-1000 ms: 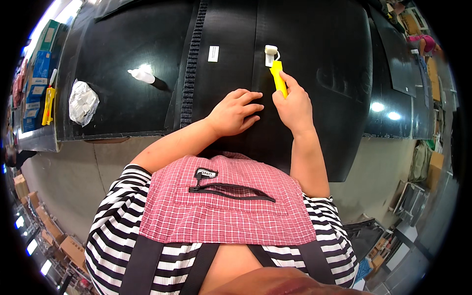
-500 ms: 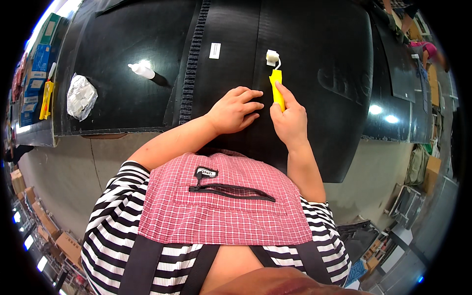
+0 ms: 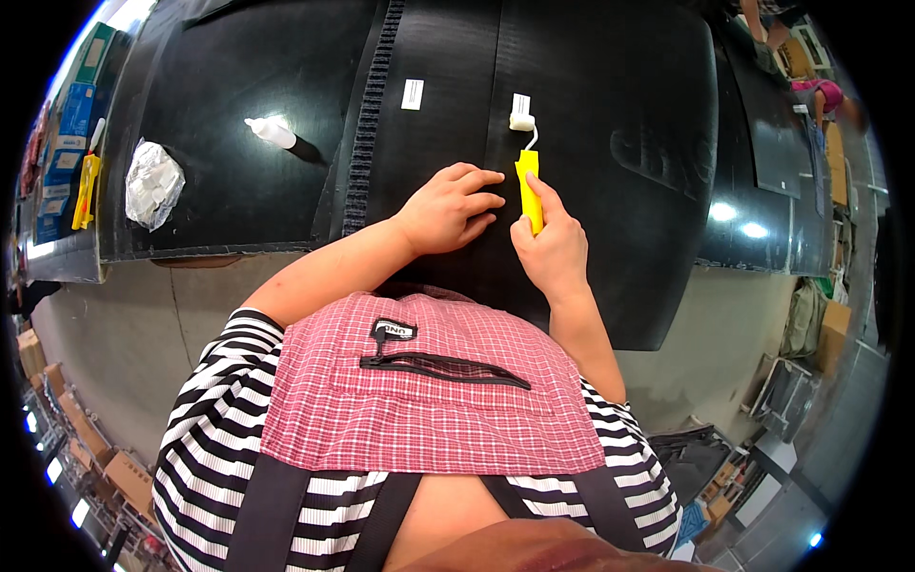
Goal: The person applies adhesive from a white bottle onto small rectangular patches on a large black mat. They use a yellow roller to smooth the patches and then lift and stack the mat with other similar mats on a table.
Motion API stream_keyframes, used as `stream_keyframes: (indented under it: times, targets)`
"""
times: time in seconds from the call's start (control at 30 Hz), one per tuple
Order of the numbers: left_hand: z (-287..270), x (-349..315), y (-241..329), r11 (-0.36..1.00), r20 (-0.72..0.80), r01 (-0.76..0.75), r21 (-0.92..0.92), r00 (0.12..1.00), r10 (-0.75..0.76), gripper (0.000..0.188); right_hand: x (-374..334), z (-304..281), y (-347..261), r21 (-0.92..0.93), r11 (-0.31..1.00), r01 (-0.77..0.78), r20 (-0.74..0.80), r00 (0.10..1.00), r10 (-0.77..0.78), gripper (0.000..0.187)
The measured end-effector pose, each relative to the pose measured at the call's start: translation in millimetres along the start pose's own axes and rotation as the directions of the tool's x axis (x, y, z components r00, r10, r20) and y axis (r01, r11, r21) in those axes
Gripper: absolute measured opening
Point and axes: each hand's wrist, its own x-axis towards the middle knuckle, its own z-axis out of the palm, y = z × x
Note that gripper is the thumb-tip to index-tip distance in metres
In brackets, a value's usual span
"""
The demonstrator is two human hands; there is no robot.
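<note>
My right hand (image 3: pixel 553 238) is closed round the yellow handle of a small roller (image 3: pixel 530 191). The roller's white head touches the lower part of a white label (image 3: pixel 520 103) on a large black sheet (image 3: pixel 610 86). To the left, my left hand (image 3: pixel 451 205) lies on the sheet with its fingers stretched out, holding nothing. A second white label (image 3: pixel 412 94) is stuck farther left on the sheet, beyond my left hand and apart from it.
A white squeeze bottle (image 3: pixel 273 132) lies on the table's left part, near a clear plastic bag of white pieces (image 3: pixel 153 185). A yellow cutter (image 3: pixel 86 191) and blue boxes (image 3: pixel 69 143) are at the far left edge. Another person (image 3: pixel 822 93) is at the far right.
My right hand has drawn the roller slightly toward me and left, and more of the label beneath its head now shows. My left hand has hardly moved.
</note>
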Motion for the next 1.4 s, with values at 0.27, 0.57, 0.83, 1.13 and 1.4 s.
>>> stream_keyframes:
  times: [0.27,0.57,0.83,1.13,1.4]
  targets:
    - [1.1,-2.1,-2.2,1.000,0.000,-0.008,-0.003,1.000,0.008,0.027,-0.7,-5.8,5.8,0.254,0.966,0.056,-0.054,0.998,-0.043,0.053]
    - [-0.1,-1.7,-1.3,1.000,-0.002,-0.006,-0.015,1.000,0.006,0.026,34.6,3.8,2.4,0.002,0.998,0.070,-0.063,0.996,-0.069,0.052]
    - [0.7,-1.5,-1.3,1.000,-0.006,0.000,-0.024,1.000,0.000,0.024,53.2,-2.0,-5.3,-0.020,0.998,0.053,-0.065,0.996,-0.054,0.052]
    - [2.5,-3.8,-2.0,1.000,-0.013,0.009,-0.010,1.000,-0.010,0.025,35.3,-1.6,-3.7,-0.001,0.999,0.051,-0.026,0.998,-0.051,0.053]
    - [3.5,-1.7,-3.8,1.000,-0.011,-0.013,-0.019,1.000,0.013,0.024,54.8,10.9,21.6,0.270,0.919,0.287,-0.258,0.941,-0.218,0.052]
